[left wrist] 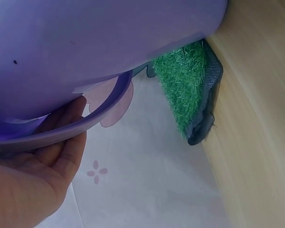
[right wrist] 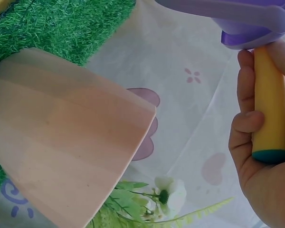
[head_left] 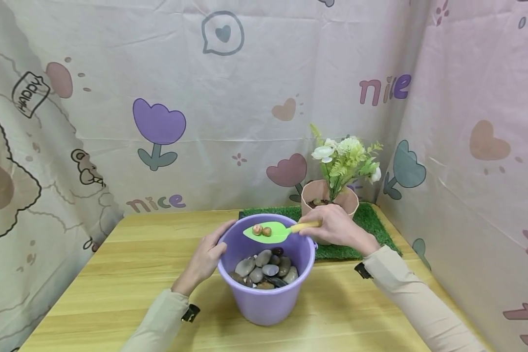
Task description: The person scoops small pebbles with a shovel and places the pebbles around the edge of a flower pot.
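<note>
Left hand (head_left: 204, 256): gripping bucket (head_left: 266, 305) at its left rim; in left wrist view, fingers tucked between handle (left wrist: 97, 114) and bucket wall; thumb hidden there.
Right hand (head_left: 336, 227): wrapped round the yellow grip (right wrist: 271, 95) of trowel (head_left: 279, 233), fingers curled close, blue-green end cap sticking out toward the palm.
Trowel: held level-ish over bucket mouth, green blade pointing left, clear of the stones (head_left: 270, 270) below.
Brown balls (head_left: 262, 230): two, side by side on blade.
Bucket: purple, upright on table (head_left: 158, 259), mouth up, in front of mat (head_left: 374, 227).
Stones: heaped at bucket bottom, smooth, mostly grey, some brown or near black.
Pot (right wrist: 71, 128): pink, faceted, set on mat, behind and right of bucket, partly hidden by right hand in head view.
Flowers (head_left: 347, 154): white blooms plus green leaves, rising from pot.
Mat: green fake turf, at back right of table.
Backdrop (head_left: 242, 98): pale cloth, printed with tulips, hearts, "nice".
</note>
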{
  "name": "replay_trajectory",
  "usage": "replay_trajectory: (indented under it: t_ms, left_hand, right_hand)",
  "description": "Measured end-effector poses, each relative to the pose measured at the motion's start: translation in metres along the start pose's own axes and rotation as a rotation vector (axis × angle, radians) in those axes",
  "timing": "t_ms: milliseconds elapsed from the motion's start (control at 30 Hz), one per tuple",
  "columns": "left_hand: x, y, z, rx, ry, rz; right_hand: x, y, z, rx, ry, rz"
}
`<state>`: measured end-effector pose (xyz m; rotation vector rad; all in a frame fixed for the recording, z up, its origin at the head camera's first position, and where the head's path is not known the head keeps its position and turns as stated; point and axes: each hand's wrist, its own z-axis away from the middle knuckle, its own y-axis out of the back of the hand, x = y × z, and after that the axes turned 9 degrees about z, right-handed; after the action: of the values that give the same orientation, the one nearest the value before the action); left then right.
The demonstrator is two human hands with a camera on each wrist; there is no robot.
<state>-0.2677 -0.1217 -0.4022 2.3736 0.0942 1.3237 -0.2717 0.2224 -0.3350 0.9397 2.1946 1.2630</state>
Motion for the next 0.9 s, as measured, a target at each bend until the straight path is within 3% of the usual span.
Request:
replay_trajectory:
  t_ms: [667,900]
  left_hand:
    - [-0.002,0.000,0.001,0.000,-0.012,-0.009]
    - [-0.001,0.001,0.001,-0.007,-0.012,0.008]
  right_hand:
    - [0.003,0.009,0.013,-0.010,-0.030,0.034]
    - [0.005,0.012,0.014,0.022,0.003,0.050]
